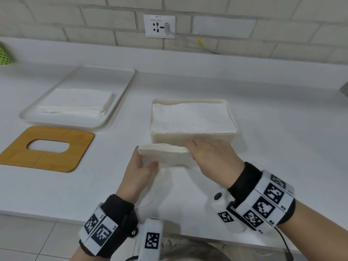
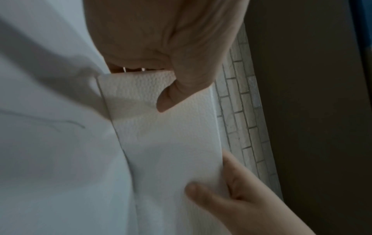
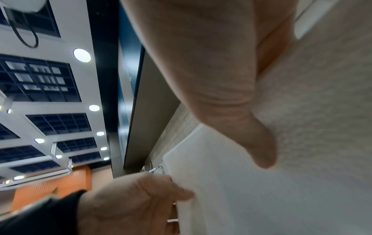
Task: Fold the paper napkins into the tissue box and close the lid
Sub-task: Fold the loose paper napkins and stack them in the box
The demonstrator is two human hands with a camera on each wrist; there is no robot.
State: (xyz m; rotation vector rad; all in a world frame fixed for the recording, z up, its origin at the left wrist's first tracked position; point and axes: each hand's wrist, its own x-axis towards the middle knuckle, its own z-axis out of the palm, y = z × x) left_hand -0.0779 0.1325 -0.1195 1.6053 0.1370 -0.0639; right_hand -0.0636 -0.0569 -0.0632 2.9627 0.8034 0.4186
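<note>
Folded napkin held at both ends

Left hand thumb on the embossed napkin — right hand pinches its lower end.

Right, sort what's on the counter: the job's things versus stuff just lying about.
For the job:
- folded napkins, held by left hand and right hand
- tissue box, already holding napkins
- wooden lid with oval slot
- napkin stack on white tray

Lying about:
- wall socket
- green mesh item

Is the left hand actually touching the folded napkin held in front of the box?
Touching. In the left wrist view the left hand presses its thumb onto the folded napkin; the head view shows its fingers wrapped around the napkin's left end.
</note>
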